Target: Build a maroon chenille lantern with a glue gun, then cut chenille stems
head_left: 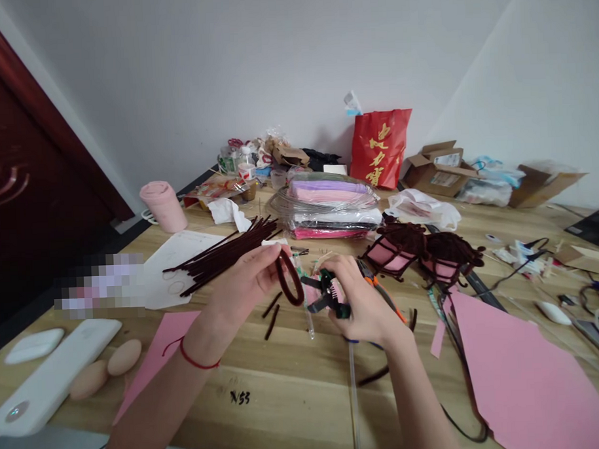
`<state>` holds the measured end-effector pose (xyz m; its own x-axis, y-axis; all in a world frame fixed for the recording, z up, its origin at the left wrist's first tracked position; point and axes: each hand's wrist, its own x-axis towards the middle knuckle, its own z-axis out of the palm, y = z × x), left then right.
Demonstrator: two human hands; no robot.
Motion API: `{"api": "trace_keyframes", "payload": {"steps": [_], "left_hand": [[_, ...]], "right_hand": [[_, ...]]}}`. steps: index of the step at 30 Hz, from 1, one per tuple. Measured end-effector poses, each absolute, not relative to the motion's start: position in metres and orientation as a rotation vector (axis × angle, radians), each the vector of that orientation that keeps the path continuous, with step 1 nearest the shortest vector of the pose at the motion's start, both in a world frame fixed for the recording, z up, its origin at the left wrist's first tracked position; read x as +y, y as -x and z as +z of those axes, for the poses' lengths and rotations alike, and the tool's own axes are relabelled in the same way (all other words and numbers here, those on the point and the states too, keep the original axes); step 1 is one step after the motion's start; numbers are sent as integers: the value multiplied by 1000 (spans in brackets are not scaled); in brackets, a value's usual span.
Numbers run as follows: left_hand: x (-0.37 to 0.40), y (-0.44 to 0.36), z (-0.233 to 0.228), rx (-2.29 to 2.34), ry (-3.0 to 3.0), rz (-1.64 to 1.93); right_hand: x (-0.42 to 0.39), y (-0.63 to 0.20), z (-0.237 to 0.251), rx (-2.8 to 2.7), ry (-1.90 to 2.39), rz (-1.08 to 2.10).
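Note:
My left hand [256, 268] is closed, pinching a dark brown pipe cleaner [292, 287] that is bent into a narrow loop and hangs below the fingertips. Just right of the loop, my right hand [353, 291] grips a small black tool [326, 292]. Its two jaws point left and stand apart, and a pale ridged or spring-like part shows between them; its exact kind is unclear. Short brown pipe cleaner pieces [272, 322] lie on the table below. Behind my left hand a bundle of long brown pipe cleaners [222, 253] rests partly on white paper [156, 275].
Two brown-and-pink lantern-like crafts [391, 253] stand to the right, near orange-handled pliers [388, 300]. Pink sheets [525, 367] lie at the right front. Plastic-wrapped bundles [333, 207] and a red bag [382, 146] are behind. Two eggs [124, 357] and a white case [59, 377] lie at left.

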<state>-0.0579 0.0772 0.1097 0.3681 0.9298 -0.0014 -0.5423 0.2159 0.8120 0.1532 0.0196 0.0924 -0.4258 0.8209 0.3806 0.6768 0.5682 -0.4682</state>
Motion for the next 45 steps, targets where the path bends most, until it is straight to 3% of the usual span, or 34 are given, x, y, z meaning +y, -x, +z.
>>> {"api": "trace_keyframes", "payload": {"steps": [24,45], "left_hand": [[80,45,96,532,-982,934],[55,42,112,695,-920,1084]], "right_hand": [[5,-125,95,-2270,1160,149],[3,-117,91,-2216,1238,92]]}}
